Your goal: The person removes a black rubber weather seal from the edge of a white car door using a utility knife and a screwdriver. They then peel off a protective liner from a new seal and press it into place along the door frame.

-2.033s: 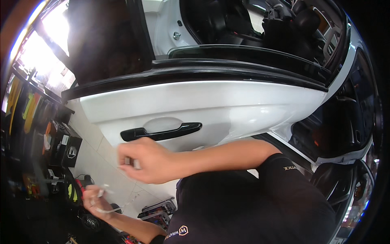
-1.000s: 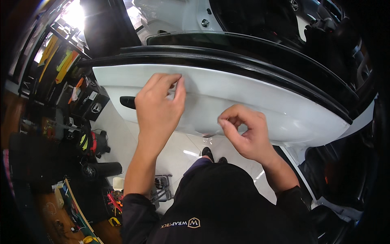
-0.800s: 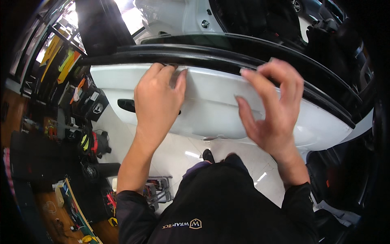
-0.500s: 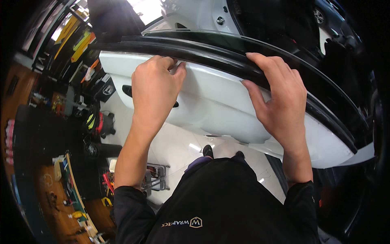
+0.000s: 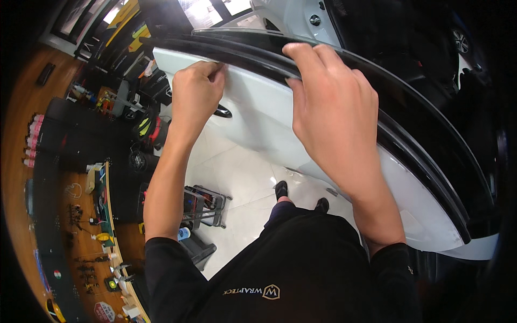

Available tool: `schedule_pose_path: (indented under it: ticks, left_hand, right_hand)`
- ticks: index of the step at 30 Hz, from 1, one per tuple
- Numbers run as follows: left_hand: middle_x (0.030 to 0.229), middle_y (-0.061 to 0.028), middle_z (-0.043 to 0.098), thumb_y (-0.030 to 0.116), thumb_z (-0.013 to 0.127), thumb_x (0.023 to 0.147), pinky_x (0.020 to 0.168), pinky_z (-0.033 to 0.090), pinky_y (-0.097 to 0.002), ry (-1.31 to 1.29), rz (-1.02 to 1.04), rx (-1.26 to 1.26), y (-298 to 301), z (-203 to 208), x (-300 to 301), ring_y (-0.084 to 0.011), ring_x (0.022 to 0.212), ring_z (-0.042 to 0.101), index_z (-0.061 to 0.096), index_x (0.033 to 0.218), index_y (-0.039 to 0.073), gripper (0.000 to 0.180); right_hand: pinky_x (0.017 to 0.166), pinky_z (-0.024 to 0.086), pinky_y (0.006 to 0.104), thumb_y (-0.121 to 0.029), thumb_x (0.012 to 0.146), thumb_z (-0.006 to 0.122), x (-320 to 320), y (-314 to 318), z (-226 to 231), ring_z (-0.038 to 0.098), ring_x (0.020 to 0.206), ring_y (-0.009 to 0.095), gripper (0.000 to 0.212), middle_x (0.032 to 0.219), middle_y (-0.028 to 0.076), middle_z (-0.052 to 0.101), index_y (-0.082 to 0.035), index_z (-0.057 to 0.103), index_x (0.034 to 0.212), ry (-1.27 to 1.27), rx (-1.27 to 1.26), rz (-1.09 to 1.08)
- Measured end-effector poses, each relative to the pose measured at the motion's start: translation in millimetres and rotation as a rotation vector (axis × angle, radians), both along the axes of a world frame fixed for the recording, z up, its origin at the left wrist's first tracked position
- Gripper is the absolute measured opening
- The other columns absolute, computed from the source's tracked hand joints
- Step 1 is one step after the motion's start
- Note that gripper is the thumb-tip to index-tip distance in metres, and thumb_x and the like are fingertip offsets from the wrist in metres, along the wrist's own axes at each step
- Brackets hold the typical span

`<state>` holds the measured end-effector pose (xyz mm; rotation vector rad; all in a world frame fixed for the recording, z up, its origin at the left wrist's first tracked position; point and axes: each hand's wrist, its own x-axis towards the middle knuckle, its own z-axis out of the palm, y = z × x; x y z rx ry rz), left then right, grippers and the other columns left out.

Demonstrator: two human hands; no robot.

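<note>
A white car door (image 5: 258,113) stands in front of me, with a black trim strip (image 5: 250,58) along its top edge and dark window glass (image 5: 425,124) beyond. My left hand (image 5: 195,94) is closed in a pinch at the door's upper edge, just below the trim near its left end. What its fingertips hold, if anything, is too small to make out. Further right, my right hand (image 5: 336,113) grips the trim strip, fingers curled over the top and thumb on the near side. Below my left hand shows the black door handle (image 5: 222,111).
On the left are a wooden-topped bench edge (image 5: 110,210) with tools and a row of pink bottles (image 5: 33,140). A grey wheeled cart (image 5: 207,207) stands on the tiled floor (image 5: 247,188) near my feet. Another white car (image 5: 301,19) is beyond the door.
My right hand has slid left along the trim. My left hand has shifted toward the door's left end, its thumb and fingers now pressed together. The whole view has turned slightly.
</note>
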<state>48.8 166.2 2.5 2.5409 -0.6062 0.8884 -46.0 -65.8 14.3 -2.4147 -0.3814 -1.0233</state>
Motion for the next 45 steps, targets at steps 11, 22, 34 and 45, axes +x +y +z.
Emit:
schedule_pose_path:
  ticks: [11, 22, 34, 45]
  left_hand:
    - [0.094, -0.0252, 0.073, 0.009, 0.068, 0.09, 0.079, 0.057, -0.0453, 0.027, 0.157, 0.031, -16.6, -4.0, -16.0, -0.0427, 0.084, 0.071, 0.077, 0.099, -0.004, 0.019]
    - [0.081, -0.0278, 0.071, 0.013, 0.065, 0.091, 0.078, 0.058, -0.0507, 0.112, 0.32, 0.272, -36.4, 14.6, -15.7, -0.0461, 0.079, 0.071, 0.077, 0.088, -0.005, 0.022]
    - [0.089, -0.0168, 0.075, 0.015, 0.072, 0.087, 0.075, 0.058, -0.0449, -0.042, 0.206, 0.4, -19.3, 8.1, -8.7, -0.0374, 0.082, 0.073, 0.076, 0.092, -0.001, 0.017]
    - [0.094, -0.0134, 0.079, 0.012, 0.07, 0.095, 0.081, 0.055, -0.0346, 0.386, 0.232, -0.06, -9.4, 17.8, 0.7, -0.0178, 0.083, 0.072, 0.076, 0.109, -0.007, 0.024]
  right_hand:
    - [0.067, 0.058, 0.0434, -0.009, 0.09, 0.074, 5.4, -9.2, -0.3, 0.074, 0.081, 0.034, 0.028, 0.1, 0.011, 0.073, -0.008, 0.069, 0.117, -0.023, 0.059, -0.012]
    - [0.069, 0.059, 0.0429, -0.01, 0.09, 0.073, 3.3, -13.9, 0.0, 0.074, 0.08, 0.035, 0.024, 0.096, 0.012, 0.073, -0.007, 0.07, 0.113, -0.035, 0.093, 0.038]
    - [0.071, 0.057, 0.0438, -0.009, 0.092, 0.07, 1.9, -21.3, 0.3, 0.072, 0.079, 0.037, 0.019, 0.094, 0.016, 0.072, -0.002, 0.07, 0.11, -0.043, 0.205, 0.131]
    - [0.071, 0.056, 0.0435, -0.006, 0.092, 0.068, 2.5, -23.0, -2.8, 0.072, 0.079, 0.037, 0.015, 0.093, 0.017, 0.072, 0.0, 0.071, 0.106, -0.051, 0.231, 0.159]
